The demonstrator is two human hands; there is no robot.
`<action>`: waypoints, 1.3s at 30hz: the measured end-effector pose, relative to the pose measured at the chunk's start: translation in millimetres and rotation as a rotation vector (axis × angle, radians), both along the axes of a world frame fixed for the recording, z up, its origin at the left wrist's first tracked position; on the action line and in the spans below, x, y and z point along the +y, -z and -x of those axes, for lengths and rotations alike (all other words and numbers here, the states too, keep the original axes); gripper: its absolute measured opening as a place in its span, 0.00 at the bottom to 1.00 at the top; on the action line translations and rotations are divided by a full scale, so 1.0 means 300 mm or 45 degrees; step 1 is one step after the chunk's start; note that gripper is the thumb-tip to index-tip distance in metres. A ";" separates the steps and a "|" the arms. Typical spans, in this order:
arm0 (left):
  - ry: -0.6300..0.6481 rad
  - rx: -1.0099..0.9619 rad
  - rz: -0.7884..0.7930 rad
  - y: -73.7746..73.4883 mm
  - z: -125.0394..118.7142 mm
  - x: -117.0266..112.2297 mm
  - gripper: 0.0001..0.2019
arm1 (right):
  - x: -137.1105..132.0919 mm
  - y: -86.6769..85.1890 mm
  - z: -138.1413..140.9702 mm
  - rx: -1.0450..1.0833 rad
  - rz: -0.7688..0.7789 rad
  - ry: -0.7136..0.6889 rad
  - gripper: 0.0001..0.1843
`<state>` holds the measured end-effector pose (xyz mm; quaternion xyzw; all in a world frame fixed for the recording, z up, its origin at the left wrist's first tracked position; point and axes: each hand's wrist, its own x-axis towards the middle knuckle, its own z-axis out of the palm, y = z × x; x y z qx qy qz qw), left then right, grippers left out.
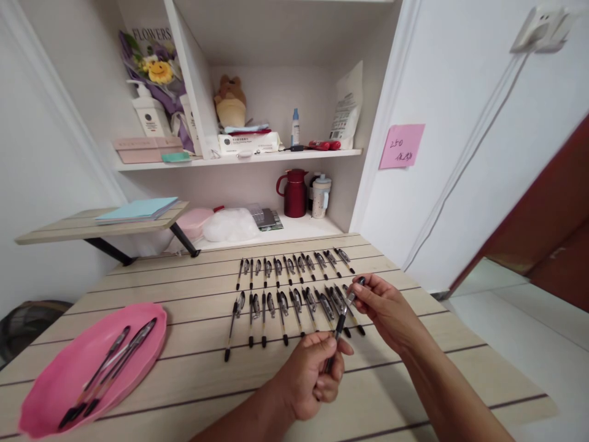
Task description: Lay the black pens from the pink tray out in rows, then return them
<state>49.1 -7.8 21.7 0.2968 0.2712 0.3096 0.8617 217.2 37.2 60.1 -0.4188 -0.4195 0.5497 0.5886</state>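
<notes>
My left hand (313, 374) is closed round the barrel of a black pen (337, 334), held tip-up over the near part of the striped wooden table (193, 374). My right hand (386, 307) pinches a pen cap (356, 288) just above that pen's upper end. Beyond the hands, two rows of pens with caps beside them lie side by side: a far row (289, 267) and a near row (285, 307). A pink oval tray (50, 387) at the near left holds several more black pens (110, 362).
Behind the table is a white shelf unit with a red jug (294, 193), a white mug (321, 196), a pink lidded box (196, 221), a plush bear (230, 101) and bottles. A small raised desk (92, 224) stands at left. A pink note (401, 145) sticks on the right wall.
</notes>
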 end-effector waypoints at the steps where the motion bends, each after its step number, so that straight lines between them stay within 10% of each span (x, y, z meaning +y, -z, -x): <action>1: -0.002 0.006 0.000 -0.001 0.000 0.000 0.11 | -0.003 0.002 0.003 -0.015 0.005 -0.025 0.15; 20: -0.097 0.131 -0.114 -0.017 -0.005 -0.013 0.12 | -0.110 0.066 0.116 0.096 0.091 -0.219 0.15; 29: -0.176 0.505 -0.732 -0.006 -0.005 0.000 0.10 | -0.164 0.055 0.092 -0.053 -0.001 -0.102 0.13; 39: -0.602 1.090 -1.130 -0.217 0.230 -0.008 0.16 | -0.149 0.222 -0.169 -0.934 0.066 0.322 0.16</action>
